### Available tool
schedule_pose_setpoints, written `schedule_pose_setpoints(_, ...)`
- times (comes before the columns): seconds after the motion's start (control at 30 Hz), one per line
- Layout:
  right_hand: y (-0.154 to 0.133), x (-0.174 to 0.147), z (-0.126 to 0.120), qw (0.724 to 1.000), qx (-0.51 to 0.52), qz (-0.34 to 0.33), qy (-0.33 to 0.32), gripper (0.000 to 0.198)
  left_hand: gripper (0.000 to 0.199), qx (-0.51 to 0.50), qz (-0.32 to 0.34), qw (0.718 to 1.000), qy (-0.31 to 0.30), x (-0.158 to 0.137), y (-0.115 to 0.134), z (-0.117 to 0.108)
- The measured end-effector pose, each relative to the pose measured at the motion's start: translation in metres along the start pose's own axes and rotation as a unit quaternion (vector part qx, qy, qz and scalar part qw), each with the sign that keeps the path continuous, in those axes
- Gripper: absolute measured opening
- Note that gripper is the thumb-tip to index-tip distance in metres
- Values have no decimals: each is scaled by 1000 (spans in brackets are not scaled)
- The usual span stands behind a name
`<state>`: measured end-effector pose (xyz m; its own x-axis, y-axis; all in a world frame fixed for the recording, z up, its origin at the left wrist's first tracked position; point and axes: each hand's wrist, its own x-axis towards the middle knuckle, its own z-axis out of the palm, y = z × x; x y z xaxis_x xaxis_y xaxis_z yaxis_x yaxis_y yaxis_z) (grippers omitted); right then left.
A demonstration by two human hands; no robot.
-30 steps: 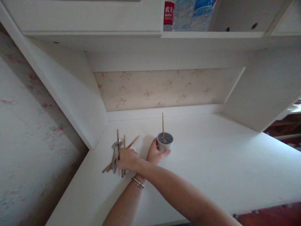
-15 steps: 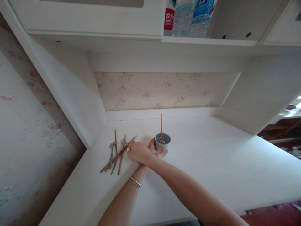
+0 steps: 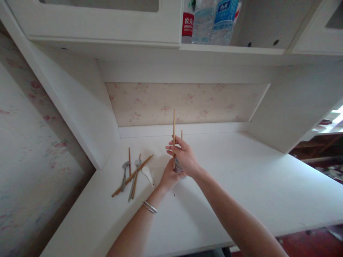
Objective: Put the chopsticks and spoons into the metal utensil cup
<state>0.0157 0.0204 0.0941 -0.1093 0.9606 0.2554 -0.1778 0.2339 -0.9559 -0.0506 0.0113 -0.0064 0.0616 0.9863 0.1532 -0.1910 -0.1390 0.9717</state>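
My left hand (image 3: pixel 169 176) is wrapped round a small grey metal cup (image 3: pixel 179 166) standing on the white tabletop. Above it, my right hand (image 3: pixel 184 155) pinches an upright wooden chopstick (image 3: pixel 174 123), whose lower end is at the cup's left rim; whether it is inside I cannot tell. Another chopstick (image 3: pixel 182 134) stands in the cup behind my fingers, which hide most of the cup. To the left lie several crossed chopsticks (image 3: pixel 134 174), two metal spoons (image 3: pixel 125 171) and a white spoon (image 3: pixel 147 173).
A white tabletop (image 3: pixel 241 185) stretches to the right under a cabinet shelf (image 3: pixel 230 49). Plastic bottles (image 3: pixel 205 21) stand on the shelf. A side panel (image 3: pixel 77 103) and a flowered wall (image 3: pixel 53 142) bound the left side.
My right hand has moved from the pile at the left to above the cup, bringing a chopstick held upright. The white spoon is now uncovered. My left hand stays on the cup.
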Motion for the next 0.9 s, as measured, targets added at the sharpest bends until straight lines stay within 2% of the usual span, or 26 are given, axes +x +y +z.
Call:
schedule_pose_setpoints(0.07, -11, 9, -17, 997, 60, 8, 53, 28, 62, 5, 5, 1000, -28, -2, -2, -1)
schedule_pose_setpoints(0.17, -19, 23, -42, 993, 50, -2, 104, 27, 65, 18, 10, 999, -41, -2, -6, -3)
schedule_pose_setpoints(0.3, -7, 35, -69, 984, -99, -38, 145, 35, 69, 20, 2, 999, -43, 0, -12, -6)
schedule_pose_setpoints(0.4, 11, 37, -81, 964, -220, -54, 141, 39, 70, 23, 1, 999, -47, 1, -15, -6)
schedule_pose_setpoints(0.6, 37, 29, -87, 949, -286, -42, 122, 34, 71, 32, -9, 999, -40, -1, -13, -5)
schedule_pose_setpoints(0.77, 37, 19, -86, 922, -373, -11, 105, 33, 73, 20, -22, 999, -36, -1, -10, -4)
schedule_pose_setpoints(0.9, 36, 14, -85, 915, -393, -16, 91, 33, 73, 26, -18, 999, -39, -1, -12, -5)
